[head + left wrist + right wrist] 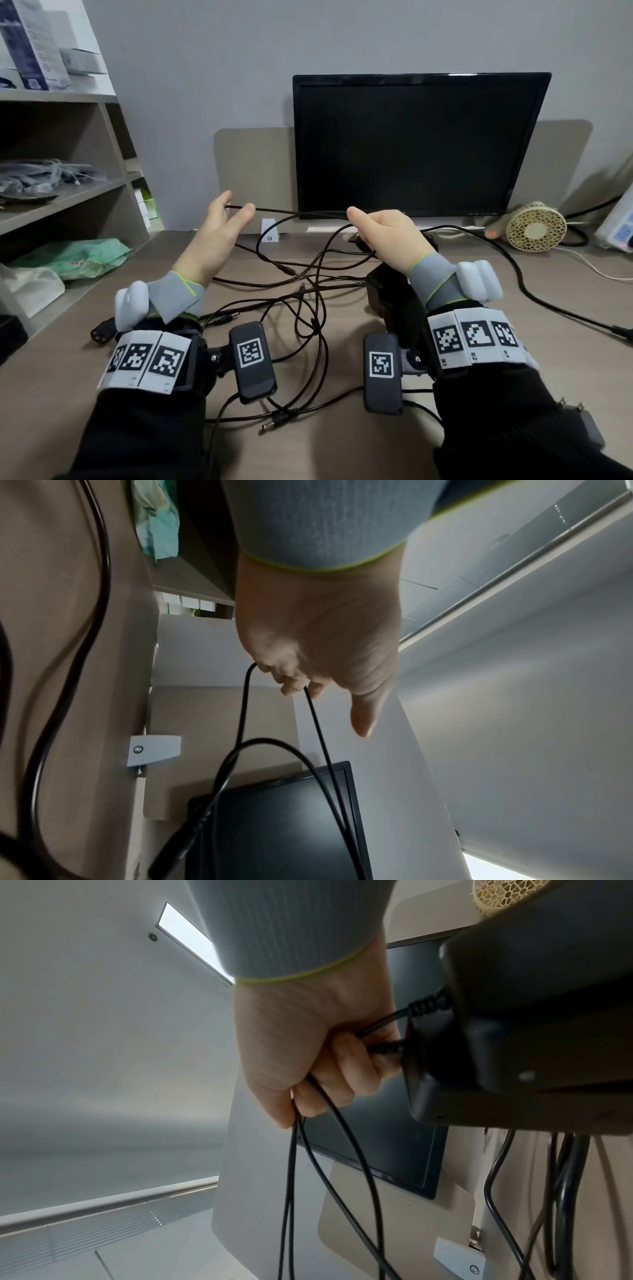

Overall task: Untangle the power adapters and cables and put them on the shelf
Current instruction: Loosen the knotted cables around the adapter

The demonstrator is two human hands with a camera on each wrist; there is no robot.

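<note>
A tangle of thin black cables (308,308) lies on the desk (342,455) between my forearms. My left hand (222,222) is raised near the shelf, and one black cable (298,213) is hooked over its curled fingers (291,684), thumb straight. That cable runs taut to my right hand (383,233), which grips a bunch of cables (342,1137) in a fist in front of the monitor. A black power adapter (390,294) sits just under my right wrist, and its cord (383,1018) leads into the fist. Loose barrel plugs (274,425) lie near the desk's front.
The shelf (68,198) stands at the left, holding bundled white cables (41,178) and, lower, a green bag (78,257). A black monitor (411,144) stands behind my hands. A small beige fan (534,228) and a thick black power cord (534,294) lie to the right.
</note>
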